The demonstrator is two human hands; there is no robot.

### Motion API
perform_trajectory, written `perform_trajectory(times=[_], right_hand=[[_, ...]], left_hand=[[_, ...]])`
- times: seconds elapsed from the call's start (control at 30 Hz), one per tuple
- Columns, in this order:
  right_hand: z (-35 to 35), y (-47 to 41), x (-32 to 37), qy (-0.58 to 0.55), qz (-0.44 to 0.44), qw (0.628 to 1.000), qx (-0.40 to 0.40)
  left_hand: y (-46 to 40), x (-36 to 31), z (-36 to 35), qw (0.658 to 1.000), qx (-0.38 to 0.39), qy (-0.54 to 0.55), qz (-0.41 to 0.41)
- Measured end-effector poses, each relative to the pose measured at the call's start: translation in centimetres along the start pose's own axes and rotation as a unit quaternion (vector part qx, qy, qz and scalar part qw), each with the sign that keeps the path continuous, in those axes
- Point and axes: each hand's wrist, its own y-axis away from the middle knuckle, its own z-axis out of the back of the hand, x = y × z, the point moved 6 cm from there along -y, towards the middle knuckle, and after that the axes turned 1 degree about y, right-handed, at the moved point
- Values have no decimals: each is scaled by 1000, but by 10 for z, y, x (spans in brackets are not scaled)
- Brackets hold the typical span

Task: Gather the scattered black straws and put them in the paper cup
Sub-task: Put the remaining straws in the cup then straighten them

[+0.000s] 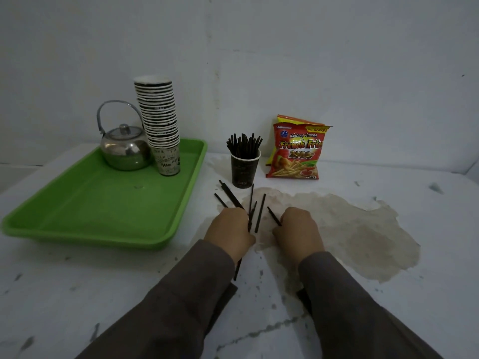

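A dark paper cup (243, 169) stands upright on the white table, with several black straws (244, 144) sticking out of its top. Just in front of it, several loose black straws (231, 196) lie fanned on the table. My left hand (229, 230) is closed over the near ends of some of them, and one straw (237, 269) pokes out below my wrist. My right hand (298, 229) is closed on a single straw (274, 215) that angles up to the left. One straw (260, 213) lies between the two hands.
A green tray (90, 203) at the left holds a steel kettle (124, 149) and a tall stack of paper cups (160, 125). A red snack bag (295, 151) leans on the wall right of the cup. A brown patch (363, 234) marks the table.
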Motion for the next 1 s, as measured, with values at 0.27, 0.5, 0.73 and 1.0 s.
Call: perform_trajectory(times=[0.27,0.5,0.73,1.0], right_hand=[[-2,5,3,0,0,1000,0],[-2,8,14,69,64,995,-25],[-2,15,19,82,76,992,-57],[3,8,11,-136,27,988,-62]], left_hand=[[1,0,1,1000,5,-23,8],[0,5,1,1000,9,5,15],[-4,11,12,991,40,124,15],[-7,22,12,970,80,225,55]])
